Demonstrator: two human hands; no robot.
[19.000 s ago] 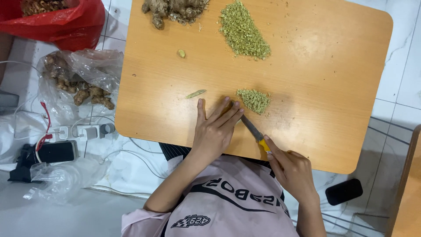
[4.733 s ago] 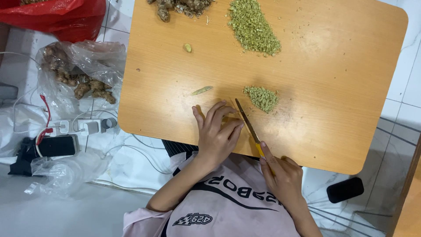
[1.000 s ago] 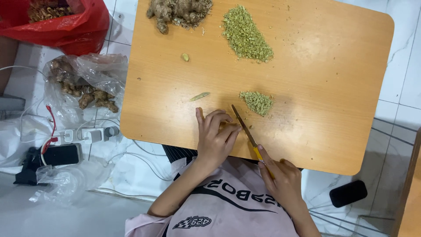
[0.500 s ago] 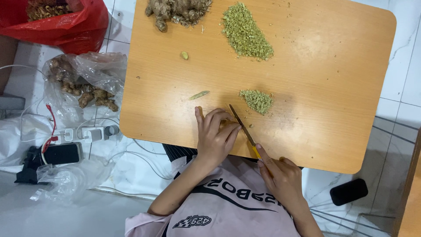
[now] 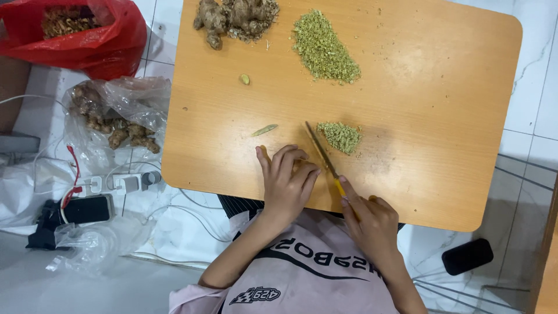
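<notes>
Right hand (image 5: pixel 372 218) is wrapped around the yellow handle of a knife (image 5: pixel 321 152), blade angled across the wooden table (image 5: pixel 442 116). Left hand (image 5: pixel 286 180) has its fingers curled down, probably pinning a ginger piece (can't really see it). Small chopped pile (image 5: pixel 340 136) sits just beside the blade; the bigger pile (image 5: pixel 324 49) is farther up.

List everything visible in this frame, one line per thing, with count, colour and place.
table: 1, orange-brown wood, centre
ginger roots: several, tan, table's top edge
large chopped heap: 1, green, upper table
small chopped heap: 1, green, beside the blade
knife: 1, yellow handle, right hand
red bag: 1, floor, top left
clear bag: 1, holds roots, floor left
phone: 1, black, floor left
left hand: pressing something hidden, near edge
right hand: gripping the knife
</notes>
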